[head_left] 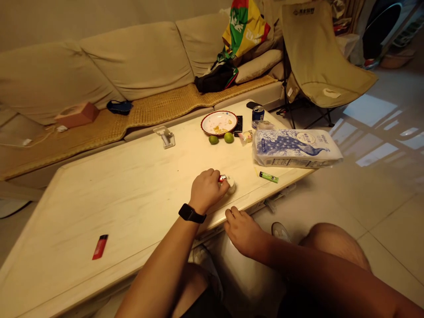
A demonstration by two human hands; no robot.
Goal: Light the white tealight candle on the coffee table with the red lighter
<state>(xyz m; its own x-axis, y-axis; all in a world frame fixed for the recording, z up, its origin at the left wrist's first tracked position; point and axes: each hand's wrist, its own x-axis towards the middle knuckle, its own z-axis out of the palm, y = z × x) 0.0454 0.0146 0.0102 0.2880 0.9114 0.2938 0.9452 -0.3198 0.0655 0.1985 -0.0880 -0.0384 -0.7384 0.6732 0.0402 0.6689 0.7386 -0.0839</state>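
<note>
My left hand (208, 190), with a black watch on its wrist, is closed around a red lighter (221, 178) whose metal end points right. Just beside the fingers stands a small round white object (232, 185), partly covered by the hand; I cannot make out whether they touch. My right hand (243, 232) is at the near edge of the table (139, 190), its fingers curled together and nothing visible in them. A green lighter (269, 177) lies to the right, and another red lighter (100, 247) lies at the near left.
Behind the hands are a red-rimmed plate (212, 118) with food scraps, two green limes (228, 138) and a blue can (257, 114). A peacock-print tissue pack (298, 148) overhangs the right edge. A white stand (164, 137) sits near the sofa (132, 57). A folding chair (318, 57) stands beyond.
</note>
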